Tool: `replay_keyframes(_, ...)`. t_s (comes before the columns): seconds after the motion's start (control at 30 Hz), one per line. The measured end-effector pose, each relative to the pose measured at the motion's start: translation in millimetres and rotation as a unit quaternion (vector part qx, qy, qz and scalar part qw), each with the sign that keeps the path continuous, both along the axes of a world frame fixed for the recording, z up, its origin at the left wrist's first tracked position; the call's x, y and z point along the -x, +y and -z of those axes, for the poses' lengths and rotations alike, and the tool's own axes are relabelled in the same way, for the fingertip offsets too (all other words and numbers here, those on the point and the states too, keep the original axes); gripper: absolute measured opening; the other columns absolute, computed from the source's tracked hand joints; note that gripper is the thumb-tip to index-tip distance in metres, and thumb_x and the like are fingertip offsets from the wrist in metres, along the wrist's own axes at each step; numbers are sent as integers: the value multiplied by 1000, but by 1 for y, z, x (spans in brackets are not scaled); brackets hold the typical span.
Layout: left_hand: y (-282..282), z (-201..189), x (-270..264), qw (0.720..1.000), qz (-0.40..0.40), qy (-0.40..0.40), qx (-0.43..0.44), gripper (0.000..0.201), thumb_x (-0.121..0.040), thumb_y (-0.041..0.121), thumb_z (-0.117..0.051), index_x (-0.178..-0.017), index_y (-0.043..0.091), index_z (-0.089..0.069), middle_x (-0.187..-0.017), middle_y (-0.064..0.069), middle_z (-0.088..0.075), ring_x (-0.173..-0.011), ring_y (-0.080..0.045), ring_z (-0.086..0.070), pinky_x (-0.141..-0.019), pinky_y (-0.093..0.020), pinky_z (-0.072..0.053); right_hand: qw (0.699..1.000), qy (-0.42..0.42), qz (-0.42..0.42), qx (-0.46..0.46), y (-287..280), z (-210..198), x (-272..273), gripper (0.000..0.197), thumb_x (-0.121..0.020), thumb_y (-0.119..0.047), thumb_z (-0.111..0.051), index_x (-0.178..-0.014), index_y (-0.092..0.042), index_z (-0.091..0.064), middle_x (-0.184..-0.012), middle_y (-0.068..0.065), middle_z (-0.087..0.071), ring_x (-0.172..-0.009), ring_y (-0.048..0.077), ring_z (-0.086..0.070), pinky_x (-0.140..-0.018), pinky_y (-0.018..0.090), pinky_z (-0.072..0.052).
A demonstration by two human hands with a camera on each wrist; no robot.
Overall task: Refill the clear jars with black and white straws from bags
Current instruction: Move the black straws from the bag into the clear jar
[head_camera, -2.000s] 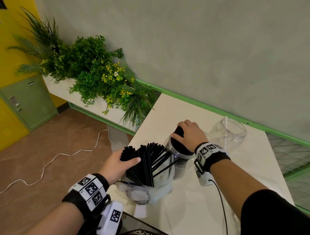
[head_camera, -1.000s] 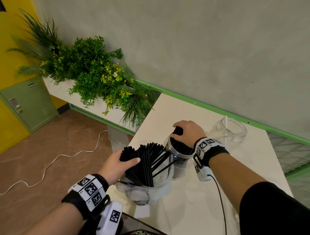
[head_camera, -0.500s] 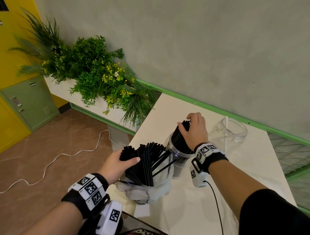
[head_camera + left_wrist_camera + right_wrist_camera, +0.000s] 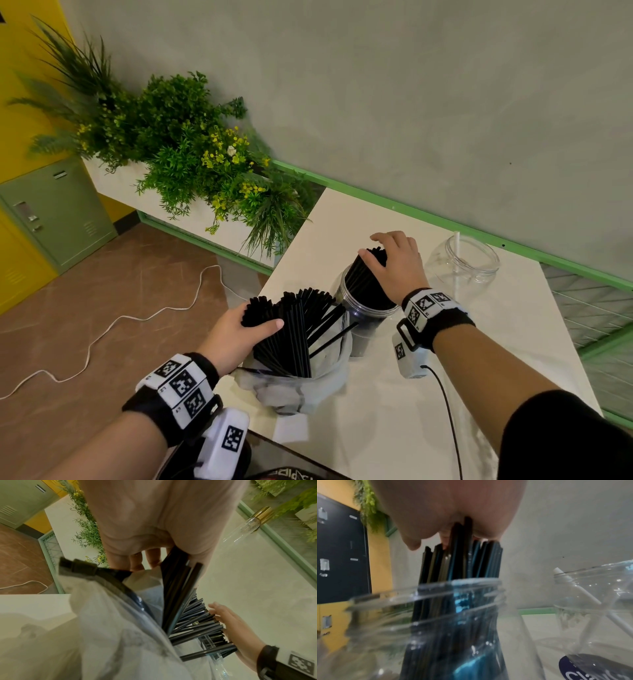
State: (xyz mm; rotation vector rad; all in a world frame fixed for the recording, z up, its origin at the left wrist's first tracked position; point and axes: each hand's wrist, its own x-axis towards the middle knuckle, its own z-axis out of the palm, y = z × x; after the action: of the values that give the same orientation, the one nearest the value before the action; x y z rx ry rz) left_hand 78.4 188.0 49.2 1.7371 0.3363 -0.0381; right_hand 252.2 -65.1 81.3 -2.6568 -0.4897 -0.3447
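A clear plastic bag (image 4: 298,394) of black straws (image 4: 294,325) stands at the near left of the white table (image 4: 394,428). My left hand (image 4: 239,332) grips a bunch of those straws near their tops; its palm (image 4: 154,520) fills the left wrist view. Behind the bag, a clear jar (image 4: 366,318) holds a bundle of black straws (image 4: 366,281). My right hand (image 4: 397,263) cups the bundle's top, thumb on the near side, fingers over the far side. A second clear jar (image 4: 476,270) at the far right holds one white straw (image 4: 456,246).
A planter of green plants (image 4: 191,154) runs along the wall left of the table. The grey wall with its green rail (image 4: 445,219) is close behind the jars. A white cable (image 4: 137,315) lies on the brown floor. A green locker (image 4: 51,212) stands far left.
My right hand has risen from the jar's mouth, and the bundle under it now stands taller and more upright. The left hand and the bag have stayed put.
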Motion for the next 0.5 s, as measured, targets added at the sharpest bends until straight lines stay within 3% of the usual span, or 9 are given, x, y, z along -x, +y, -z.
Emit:
replay_keyframes(0.1,-1,-2,0,1000,-2,-5,2,19,-81,25,-74,-97,19,-67,-94,3,-73,-92,-11,-67,-82,-27,-50,997,-38,-32,-60,-17,-2,12,52,-91,-54,-46,-129,-20,-50,-129,2,-48,-118,19,-38,-104,37,-35)
replay_keyframes(0.23,-2,-4,1,1000,-3,-6,9,18,-82,23,-72,-98,17,-67,-94,1,-73,-91,-12,-68,-78,-23,-49,996,-55,-56,-43,-48,16,33,64,-88,-60,-42,-138,-20,-41,-139,1,-40,-129,18,-34,-109,28,-22)
replay_keyframes(0.33,-3,-6,2,1000,-1,-4,5,16,-83,23,-72,-96,17,-68,-93,0,-73,-90,-13,-68,-80,-25,-50,997,-49,-53,0,-61,35,37,74,-86,-65,-42,-145,-21,-30,-150,2,-31,-137,21,-28,-114,37,-22)
replay_keyframes(0.4,-4,-7,1,1000,-2,-5,2,15,-83,22,-71,-97,18,-67,-93,3,-73,-89,-10,-68,-76,-21,-48,998,-41,-51,19,-59,40,33,79,-84,-69,-41,-147,-24,-24,-154,2,-25,-139,24,-26,-115,43,-24)
replay_keyframes(0.5,-6,-10,0,1000,-1,-6,-4,14,-83,22,-71,-96,18,-67,-92,3,-72,-87,-8,-67,-72,-18,-47,997,-30,-58,39,-45,32,22,84,-81,-73,-40,-149,-28,-18,-156,1,-20,-141,25,-22,-116,45,-22)
